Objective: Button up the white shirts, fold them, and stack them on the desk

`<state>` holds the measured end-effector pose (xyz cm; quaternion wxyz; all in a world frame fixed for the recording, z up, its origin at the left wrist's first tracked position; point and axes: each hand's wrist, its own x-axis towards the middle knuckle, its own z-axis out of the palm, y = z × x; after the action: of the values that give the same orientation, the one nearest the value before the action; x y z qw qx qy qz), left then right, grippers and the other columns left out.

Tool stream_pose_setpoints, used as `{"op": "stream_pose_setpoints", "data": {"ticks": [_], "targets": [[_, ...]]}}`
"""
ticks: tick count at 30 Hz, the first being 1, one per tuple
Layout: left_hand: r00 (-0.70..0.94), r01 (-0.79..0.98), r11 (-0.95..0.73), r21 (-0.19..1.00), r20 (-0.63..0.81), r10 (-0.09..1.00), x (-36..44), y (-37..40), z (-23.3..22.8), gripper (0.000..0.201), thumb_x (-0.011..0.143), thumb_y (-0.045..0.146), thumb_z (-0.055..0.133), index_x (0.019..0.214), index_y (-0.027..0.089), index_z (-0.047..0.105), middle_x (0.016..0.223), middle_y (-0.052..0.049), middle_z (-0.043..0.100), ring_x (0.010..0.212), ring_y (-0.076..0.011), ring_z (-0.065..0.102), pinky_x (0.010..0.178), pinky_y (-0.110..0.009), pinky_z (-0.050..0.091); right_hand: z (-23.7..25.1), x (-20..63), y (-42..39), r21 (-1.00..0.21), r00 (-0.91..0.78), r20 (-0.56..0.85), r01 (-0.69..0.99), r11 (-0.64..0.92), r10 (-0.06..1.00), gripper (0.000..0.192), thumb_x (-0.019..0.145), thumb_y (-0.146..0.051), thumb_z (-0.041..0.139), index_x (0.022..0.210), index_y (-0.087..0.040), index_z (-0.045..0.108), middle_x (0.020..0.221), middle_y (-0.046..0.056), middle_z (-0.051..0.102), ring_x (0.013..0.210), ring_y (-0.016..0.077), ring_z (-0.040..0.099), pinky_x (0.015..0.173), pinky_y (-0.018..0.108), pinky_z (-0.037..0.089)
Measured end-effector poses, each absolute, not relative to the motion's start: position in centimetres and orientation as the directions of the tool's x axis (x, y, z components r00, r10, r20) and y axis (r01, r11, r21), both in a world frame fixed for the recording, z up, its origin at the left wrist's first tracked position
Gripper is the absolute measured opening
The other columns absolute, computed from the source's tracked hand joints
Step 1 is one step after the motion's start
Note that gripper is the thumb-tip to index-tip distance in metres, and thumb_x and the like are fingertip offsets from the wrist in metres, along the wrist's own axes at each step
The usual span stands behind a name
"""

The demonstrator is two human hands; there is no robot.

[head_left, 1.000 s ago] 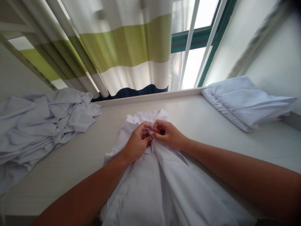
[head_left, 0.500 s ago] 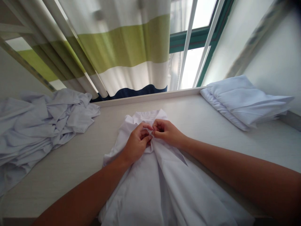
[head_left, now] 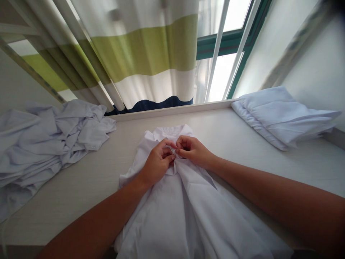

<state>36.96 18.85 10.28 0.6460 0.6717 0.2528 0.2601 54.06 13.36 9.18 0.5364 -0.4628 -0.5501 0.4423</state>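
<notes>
A white collared garment, looking like a shirt (head_left: 167, 205), lies lengthwise before me, its collar at the far end and its body spreading over the near edge. Just below the collar, my left hand (head_left: 159, 158) pinches the front of the cloth between thumb and fingers. Close against it, my right hand (head_left: 190, 149) grips the same spot with curled fingers. Fabric is gathered and lifted slightly between the fingertips. Whether a button sits there is too small to make out.
A crumpled heap of white garments (head_left: 48, 140) lies on the left of the pale board (head_left: 215, 126). Folded white cloth (head_left: 283, 115) is stacked at the right. Behind the raised back rim hang a striped curtain (head_left: 151, 54) and white window bars (head_left: 215, 61).
The view has shifted very slightly. Both hands keep their hold on the shirt front, with hardly any visible movement of the fingers.
</notes>
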Motion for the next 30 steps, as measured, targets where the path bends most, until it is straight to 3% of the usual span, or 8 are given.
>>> {"op": "stream_pose_setpoints", "data": {"ticks": [8,18,24,30], "targets": [[0.718,-0.024,-0.105,0.994,0.09,0.69,36.98,18.46,10.35,0.02,0.083,0.02,0.067,0.1,0.022,0.055,0.069,0.004,0.06,0.056,-0.0073,0.05,0.051,-0.016,0.036,9.38,54.11,13.53,-0.987,-0.007,0.156,0.023,0.156,0.988,0.02,0.074,-0.022,0.066,0.072,-0.02,0.047,0.062,-0.007,0.047,0.057,0.0092,0.041,0.053,0.024,0.031],[0.716,-0.076,0.066,0.995,0.009,0.698,37.23,18.41,10.82,0.036,0.078,0.032,0.078,0.098,0.022,0.051,0.068,0.004,0.062,0.057,-0.0098,0.057,0.054,-0.019,0.042,9.48,54.15,13.14,-0.981,-0.081,0.181,-0.082,0.175,0.98,0.029,0.078,-0.032,0.075,0.082,-0.02,0.049,0.072,-0.006,0.046,0.064,0.0099,0.042,0.058,0.024,0.033],[0.727,-0.131,0.129,0.983,0.007,0.687,37.11,18.57,10.72,0.035,0.077,0.022,0.077,0.101,0.023,0.051,0.069,0.005,0.062,0.061,-0.0101,0.059,0.058,-0.019,0.045,9.43,54.25,13.08,-0.96,-0.143,0.153,-0.254,0.113,0.978,0.03,0.08,-0.034,0.075,0.086,-0.021,0.049,0.073,-0.006,0.046,0.063,0.0097,0.042,0.058,0.023,0.032],[0.734,-0.173,0.152,0.973,0.025,0.679,37.06,18.64,10.67,0.03,0.082,0.022,0.073,0.102,0.023,0.05,0.077,0.003,0.065,0.061,-0.0081,0.057,0.058,-0.017,0.044,9.11,54.39,13.1,-0.938,-0.171,0.197,-0.32,0.134,0.965,0.029,0.084,-0.036,0.074,0.09,-0.021,0.049,0.074,-0.005,0.045,0.064,0.0096,0.039,0.058,0.022,0.031]]}}
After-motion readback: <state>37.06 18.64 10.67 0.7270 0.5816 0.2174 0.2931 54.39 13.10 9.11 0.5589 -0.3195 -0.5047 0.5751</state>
